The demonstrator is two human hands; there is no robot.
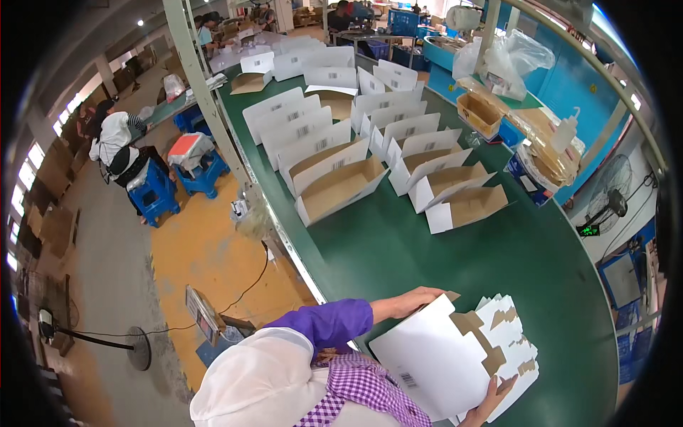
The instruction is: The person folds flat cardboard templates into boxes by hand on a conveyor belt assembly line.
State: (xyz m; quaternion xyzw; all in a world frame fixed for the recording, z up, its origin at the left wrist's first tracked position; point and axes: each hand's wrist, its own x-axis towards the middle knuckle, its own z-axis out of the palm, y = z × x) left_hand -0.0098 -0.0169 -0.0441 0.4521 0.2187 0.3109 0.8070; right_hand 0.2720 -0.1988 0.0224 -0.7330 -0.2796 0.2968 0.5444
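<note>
A flat white carton blank [416,356] with brown cut flaps is tilted up between my two hands at the near end of the green table. Wrapped over its far left edge is my left hand [411,302], at the end of a purple sleeve, with its fingertips partly hidden. My right hand [488,404] grips the near right edge, thumb and fingers around the board. Just right of the held blank, a fanned stack of more white carton blanks [523,370] lies on the table, partly covered by it.
Opened white cartons [341,186] with brown insides stand in rows along the green table [356,256]. Right of it sit a brown box [478,115], a spray bottle [565,129] and a fan [612,199]. A metal post [206,92] rises at the left edge; blue stools [153,192] stand beyond.
</note>
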